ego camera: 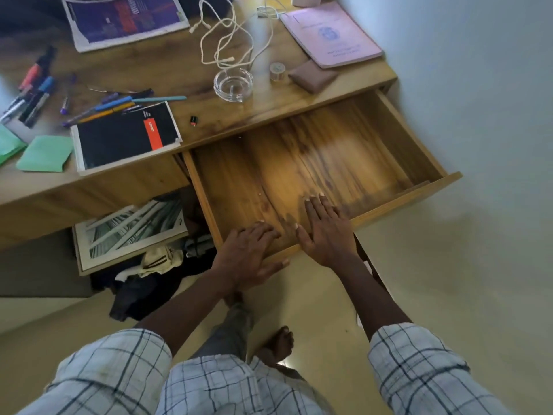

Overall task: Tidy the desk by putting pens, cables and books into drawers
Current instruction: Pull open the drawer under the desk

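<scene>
Pens (119,104), white cable (227,40) and books lie on the worktop (179,70) beyond the drawer (329,151), which stands pulled out and bare inside.

The left hand (248,253) curls over the drawer's front rim, thumb outside, holding it. The right hand (326,232) lies just beside it, fingers straight and flat across the same rim, holding nothing. The pens are scattered beyond the drawer's left corner, with the black book (125,136) nearest that corner. The cable loops behind the drawer's middle, and the pink book (332,34) lies beyond its right side. From where I stand the drawer looks far enough out. Best to let go and load the flat books first, then lay pens and cable on top, lifting the cable clear of the glass ashtray (233,85).
</scene>
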